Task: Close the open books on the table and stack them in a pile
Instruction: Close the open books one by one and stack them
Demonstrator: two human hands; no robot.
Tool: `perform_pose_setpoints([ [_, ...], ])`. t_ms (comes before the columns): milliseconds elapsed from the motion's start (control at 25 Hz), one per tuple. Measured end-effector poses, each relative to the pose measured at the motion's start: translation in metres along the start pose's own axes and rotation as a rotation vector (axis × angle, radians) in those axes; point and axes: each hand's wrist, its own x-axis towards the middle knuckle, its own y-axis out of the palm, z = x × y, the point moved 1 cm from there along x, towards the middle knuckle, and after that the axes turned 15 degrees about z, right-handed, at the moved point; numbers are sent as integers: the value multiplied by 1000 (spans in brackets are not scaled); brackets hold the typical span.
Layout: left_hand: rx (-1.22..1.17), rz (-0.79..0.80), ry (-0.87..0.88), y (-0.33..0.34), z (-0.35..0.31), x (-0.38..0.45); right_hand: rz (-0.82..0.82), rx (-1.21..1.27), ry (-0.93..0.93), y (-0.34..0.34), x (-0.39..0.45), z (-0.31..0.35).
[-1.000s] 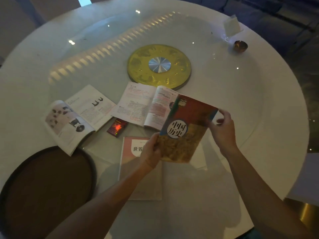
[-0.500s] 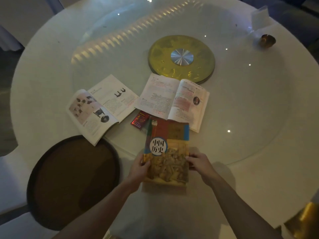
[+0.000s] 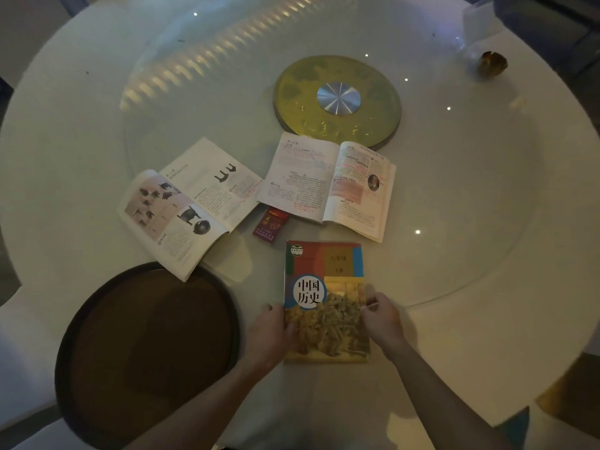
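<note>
A closed history book (image 3: 326, 287) with a colourful cover lies flat near the table's front edge, covering another closed book beneath it. My left hand (image 3: 271, 332) grips its lower left edge and my right hand (image 3: 381, 319) grips its lower right edge. Two open books lie further back: one with pictures of bronze vessels (image 3: 188, 203) at the left, one with red-marked text pages (image 3: 328, 183) in the middle.
A small red packet (image 3: 270, 225) lies between the open books. A dark round tray (image 3: 146, 352) sits at the front left. A gold turntable disc (image 3: 337, 100) marks the white round table's (image 3: 487, 287) centre. A small brass bowl (image 3: 492, 63) stands far right.
The history book came down from mid-air, turned upright and was laid on the pink closed book. Both hands now rest at its lower edges.
</note>
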Motion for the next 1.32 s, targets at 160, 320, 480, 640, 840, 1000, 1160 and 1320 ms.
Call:
perform_pose_setpoints([
  [160,63,105,31,-7,6,8,18,-161,-1,-1,-1,-3],
  [320,228,51,48,-48,-11,24,-43,-125,20,-17,14,14],
  [480,-88,-20,170,-119,-51,67,-66,226,-50,-51,47,59],
  [640,-158,-118,155,-171,-84,120,-54,355,-54,-81,90,92],
  [840,-299,-174,-136,-191,-94,171,-99,551,58,-96,130,109],
  [1000,-193,-176,-251,-186,-88,188,-95,671,152,-92,146,118],
  [1160,-482,-194,-230,-186,-89,192,-32,763,179,-84,152,128],
  [1320,-671,-148,-70,-192,-88,189,-10,755,147,-79,155,139],
])
